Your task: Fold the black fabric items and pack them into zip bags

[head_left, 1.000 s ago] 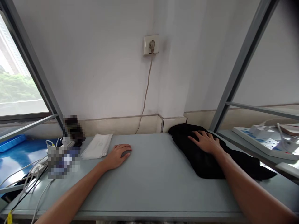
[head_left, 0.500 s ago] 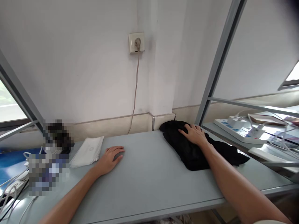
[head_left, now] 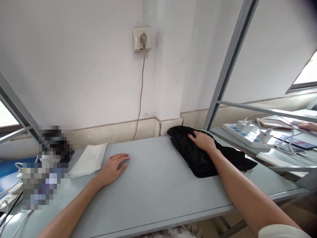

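My left hand lies on the grey table top, its fingers stretched out and holding nothing. Just left of it is a stack of white paper bags or envelopes. On the right side of the table, a black cloth lies folded and a bit rumpled, one end trailing toward the right edge. My right hand rests on top of this cloth with thumb and fingers apart, and part of the cloth is hidden under the hand and forearm.
A wall socket with a plugged-in cable is above the table's back edge. Metal posts rise at both sides. To the right sit a power strip, cables and another person's hand. Cables and a blurred-out patch are at left.
The view has shifted slightly, so everything sits a little further left and higher. Another person's hand shows more at the right edge. Both my hands keep their places on the table and cloth.
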A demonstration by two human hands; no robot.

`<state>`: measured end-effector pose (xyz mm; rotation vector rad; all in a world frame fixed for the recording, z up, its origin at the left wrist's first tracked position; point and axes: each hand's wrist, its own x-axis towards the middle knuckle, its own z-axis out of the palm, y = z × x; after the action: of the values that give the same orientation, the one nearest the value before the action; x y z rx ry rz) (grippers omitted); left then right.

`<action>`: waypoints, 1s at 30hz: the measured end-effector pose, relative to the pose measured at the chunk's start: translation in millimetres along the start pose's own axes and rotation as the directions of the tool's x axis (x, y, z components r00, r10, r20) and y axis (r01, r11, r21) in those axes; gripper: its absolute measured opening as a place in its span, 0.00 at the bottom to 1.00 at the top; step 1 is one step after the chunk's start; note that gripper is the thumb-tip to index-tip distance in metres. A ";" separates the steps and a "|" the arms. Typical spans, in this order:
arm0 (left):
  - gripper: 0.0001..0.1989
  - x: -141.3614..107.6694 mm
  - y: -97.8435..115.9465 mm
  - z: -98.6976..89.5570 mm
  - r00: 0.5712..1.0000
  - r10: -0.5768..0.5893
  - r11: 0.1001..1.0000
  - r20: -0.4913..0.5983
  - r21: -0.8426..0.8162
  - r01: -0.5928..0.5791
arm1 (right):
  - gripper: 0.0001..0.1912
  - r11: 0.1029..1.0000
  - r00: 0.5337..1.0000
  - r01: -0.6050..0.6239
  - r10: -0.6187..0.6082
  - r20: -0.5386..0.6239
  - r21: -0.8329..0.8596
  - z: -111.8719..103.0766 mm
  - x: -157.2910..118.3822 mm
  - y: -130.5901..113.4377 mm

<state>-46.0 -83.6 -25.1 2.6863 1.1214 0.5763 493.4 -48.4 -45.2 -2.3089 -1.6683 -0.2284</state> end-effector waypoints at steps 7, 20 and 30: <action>0.19 -0.8 -0.9 1.1 1.000 -0.007 1.000 0.002 -0.002 0.007 | 0.33 0.999 0.999 -0.039 0.039 0.007 0.000 -0.2 -0.1 -1.8; 0.18 -0.6 0.5 -0.2 0.999 -0.039 0.999 0.036 -0.015 0.040 | 0.34 0.999 0.996 0.038 -0.040 -0.078 -0.027 8.1 -4.5 -5.3; 0.18 -2.0 -0.4 -0.7 0.997 -0.057 0.998 0.057 -0.023 0.058 | 0.33 0.995 0.993 0.035 -0.024 -0.120 0.095 9.5 -2.3 -2.6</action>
<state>-47.8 -84.6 -25.2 2.6225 1.1646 0.4989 489.9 -46.8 -54.5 -2.1582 -1.6198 -0.2790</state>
